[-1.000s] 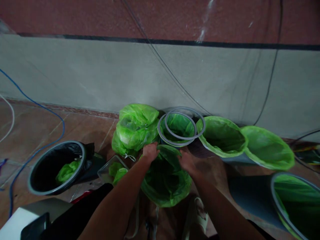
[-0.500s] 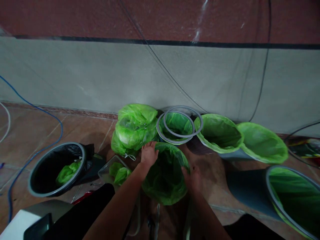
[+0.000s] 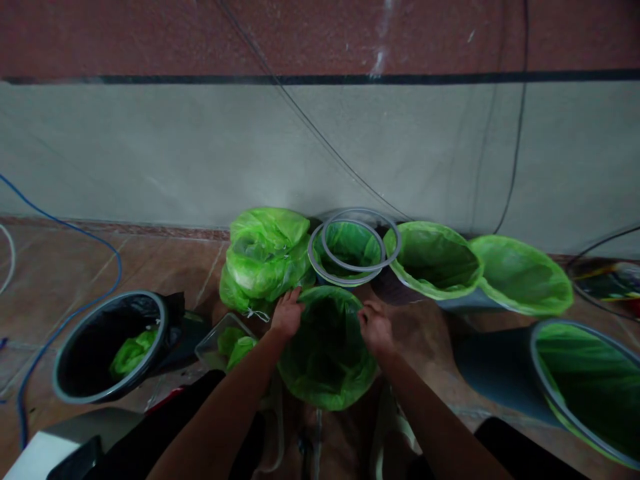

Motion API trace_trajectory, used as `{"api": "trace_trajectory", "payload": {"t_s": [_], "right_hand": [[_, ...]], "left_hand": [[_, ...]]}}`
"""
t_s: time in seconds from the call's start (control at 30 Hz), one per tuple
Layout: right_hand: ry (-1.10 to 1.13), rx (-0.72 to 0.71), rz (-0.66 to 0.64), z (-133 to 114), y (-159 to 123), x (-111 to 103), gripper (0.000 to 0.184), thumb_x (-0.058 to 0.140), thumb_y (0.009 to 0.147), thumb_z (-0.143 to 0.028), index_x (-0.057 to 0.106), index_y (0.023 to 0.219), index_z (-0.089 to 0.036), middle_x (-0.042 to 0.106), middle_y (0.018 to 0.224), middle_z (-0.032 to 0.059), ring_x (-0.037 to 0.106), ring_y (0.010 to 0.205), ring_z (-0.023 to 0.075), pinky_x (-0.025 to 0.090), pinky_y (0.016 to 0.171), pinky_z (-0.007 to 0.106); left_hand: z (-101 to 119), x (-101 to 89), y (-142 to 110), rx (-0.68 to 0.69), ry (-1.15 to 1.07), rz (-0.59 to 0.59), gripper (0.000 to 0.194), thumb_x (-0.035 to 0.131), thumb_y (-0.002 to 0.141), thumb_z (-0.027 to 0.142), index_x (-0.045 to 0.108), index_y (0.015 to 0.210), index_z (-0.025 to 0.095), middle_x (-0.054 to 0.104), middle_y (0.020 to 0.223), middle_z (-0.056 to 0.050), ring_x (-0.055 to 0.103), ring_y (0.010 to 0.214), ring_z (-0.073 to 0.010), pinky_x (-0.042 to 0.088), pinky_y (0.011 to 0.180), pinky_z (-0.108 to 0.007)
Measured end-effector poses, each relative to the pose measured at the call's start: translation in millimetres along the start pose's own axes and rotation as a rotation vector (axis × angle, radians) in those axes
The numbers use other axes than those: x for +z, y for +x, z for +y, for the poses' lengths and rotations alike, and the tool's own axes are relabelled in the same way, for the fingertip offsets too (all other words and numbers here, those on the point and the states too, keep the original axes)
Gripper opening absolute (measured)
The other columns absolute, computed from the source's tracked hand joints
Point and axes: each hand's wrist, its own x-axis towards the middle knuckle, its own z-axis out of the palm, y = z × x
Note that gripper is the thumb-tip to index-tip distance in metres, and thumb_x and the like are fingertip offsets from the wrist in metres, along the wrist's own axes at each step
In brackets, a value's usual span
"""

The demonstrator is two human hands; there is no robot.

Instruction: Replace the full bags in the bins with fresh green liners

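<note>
A small bin lined with a green plastic bag (image 3: pixel 327 347) stands on the floor right in front of me. My left hand (image 3: pixel 287 313) rests on the left side of its rim, fingers curled over the bag's edge. My right hand (image 3: pixel 375 327) grips the bag's edge on the right side of the rim. Just behind it stands another green-lined bin (image 3: pixel 345 250) with two loose grey rings (image 3: pixel 361 241) lying on its top.
A full tied green bag (image 3: pixel 267 257) sits left of the ringed bin. Two more green-lined bins (image 3: pixel 435 263) (image 3: pixel 520 280) stand to the right, and a grey bin (image 3: pixel 580 380) lies at the far right. A black-lined bin (image 3: pixel 107 343) is at left, near a blue cable (image 3: pixel 70 310).
My right hand has come up from the near right side of the rim to its right edge and taken hold there. My left hand has slid slightly down the left rim.
</note>
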Motion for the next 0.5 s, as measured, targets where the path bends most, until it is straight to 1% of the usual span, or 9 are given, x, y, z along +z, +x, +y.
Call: {"api": "trace_trajectory", "payload": {"t_s": [0.13, 0.17, 0.2, 0.23, 0.3, 0.37, 0.4, 0.43, 0.5], "right_hand": [[-0.157, 0.039, -0.256, -2.1, -8.1, -6.2, 0.026, 0.042, 0.084, -0.010, 0.066, 0.075, -0.016, 0.061, 0.104, 0.0107, 0.058, 0.094, 0.0188, 0.045, 0.083, 0.029], [-0.164, 0.039, -0.279, -4.6, -8.6, -8.9, 0.025, 0.043, 0.083, -0.010, 0.066, 0.074, -0.017, 0.061, 0.105, 0.0108, 0.058, 0.096, 0.0195, 0.045, 0.084, 0.030], [-0.150, 0.027, -0.262, -7.7, -8.0, -11.7, 0.023, 0.046, 0.082, -0.012, 0.067, 0.075, -0.018, 0.060, 0.110, 0.0110, 0.057, 0.101, 0.0209, 0.044, 0.088, 0.032], [-0.116, 0.007, -0.207, -11.2, -6.3, -14.4, 0.020, 0.049, 0.083, -0.015, 0.068, 0.078, -0.018, 0.059, 0.116, 0.0112, 0.055, 0.108, 0.0223, 0.043, 0.093, 0.034], [-0.010, -0.009, -0.038, -18.7, 0.7, -18.9, 0.019, 0.053, 0.085, -0.027, 0.069, 0.091, -0.019, 0.057, 0.126, 0.0113, 0.051, 0.118, 0.0239, 0.039, 0.101, 0.036], [0.078, 0.048, 0.075, -26.1, 12.0, -21.1, 0.033, 0.052, 0.087, -0.038, 0.064, 0.110, -0.017, 0.058, 0.127, 0.0129, 0.052, 0.118, 0.0237, 0.039, 0.102, 0.036], [0.091, 0.096, 0.073, -29.5, 18.6, -21.1, 0.040, 0.051, 0.088, -0.041, 0.060, 0.118, -0.015, 0.061, 0.124, 0.0138, 0.055, 0.115, 0.0235, 0.041, 0.100, 0.036], [0.079, 0.151, 0.033, -32.3, 25.3, -20.5, 0.046, 0.050, 0.089, -0.044, 0.057, 0.123, -0.013, 0.063, 0.121, 0.0144, 0.058, 0.112, 0.0237, 0.042, 0.098, 0.036], [0.002, 0.255, -0.105, -36.3, 37.4, -18.1, 0.052, 0.051, 0.089, -0.047, 0.053, 0.127, -0.012, 0.067, 0.113, 0.0145, 0.062, 0.106, 0.0244, 0.045, 0.092, 0.034]], "left_hand": [[10.3, -8.1, -3.0, -0.059, 0.088, -0.064, 0.027, 0.047, 0.083, 0.011, 0.074, 0.084, 0.017, 0.033, 0.155, -0.009, 0.039, 0.133, -0.0330, 0.028, 0.110, -0.059], [13.3, -11.5, -2.9, -0.065, 0.110, -0.068, 0.028, 0.047, 0.082, 0.009, 0.074, 0.084, 0.018, 0.034, 0.155, -0.008, 0.036, 0.135, -0.0329, 0.025, 0.111, -0.061], [16.5, -15.5, -2.7, -0.063, 0.125, -0.063, 0.027, 0.048, 0.082, 0.008, 0.073, 0.083, 0.018, 0.034, 0.155, -0.008, 0.033, 0.138, -0.0328, 0.021, 0.111, -0.063], [19.8, -19.9, -2.4, -0.049, 0.129, -0.047, 0.026, 0.049, 0.081, 0.009, 0.073, 0.083, 0.018, 0.033, 0.155, -0.008, 0.030, 0.139, -0.0328, 0.018, 0.112, -0.063], [27.3, -29.0, -0.4, -0.005, 0.097, 0.022, 0.022, 0.053, 0.080, 0.012, 0.072, 0.088, 0.020, 0.031, 0.156, -0.008, 0.028, 0.141, -0.0328, 0.017, 0.113, -0.062], [36.5, -36.4, 5.3, -0.007, 0.025, 0.119, 0.023, 0.057, 0.081, 0.021, 0.069, 0.101, 0.021, 0.031, 0.155, -0.009, 0.032, 0.139, -0.0320, 0.021, 0.114, -0.057], [41.5, -38.6, 10.2, -0.043, -0.015, 0.163, 0.028, 0.057, 0.083, 0.027, 0.066, 0.110, 0.021, 0.033, 0.154, -0.010, 0.035, 0.137, -0.0313, 0.024, 0.113, -0.053], [46.3, -39.5, 16.2, -0.098, -0.049, 0.194, 0.035, 0.056, 0.085, 0.033, 0.062, 0.117, 0.019, 0.037, 0.151, -0.012, 0.039, 0.134, -0.0309, 0.028, 0.111, -0.051], [54.2, -37.2, 30.9, -0.204, -0.080, 0.199, 0.048, 0.054, 0.087, 0.045, 0.054, 0.125, 0.015, 0.050, 0.140, -0.017, 0.047, 0.126, -0.0317, 0.034, 0.106, -0.049]]}}
